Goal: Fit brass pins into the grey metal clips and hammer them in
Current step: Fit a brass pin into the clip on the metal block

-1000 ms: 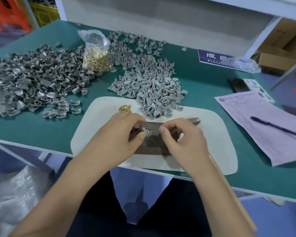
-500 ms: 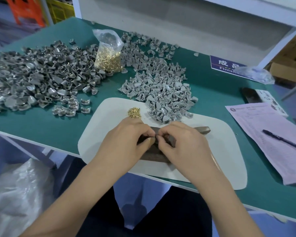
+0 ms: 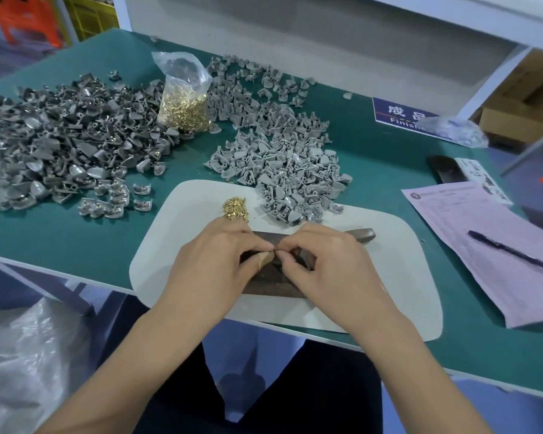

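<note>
Green bench [image 3: 76, 245], left hand [image 3: 213, 264] and right hand [image 3: 329, 264] meeting fingertip to fingertip, grip contents hidden

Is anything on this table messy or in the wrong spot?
A little. The pile of light grey clips spills over the top edge of the white mat, and a few brass bits lie loose on the green table just beyond it. The purple form hangs over the table's front edge.
</note>
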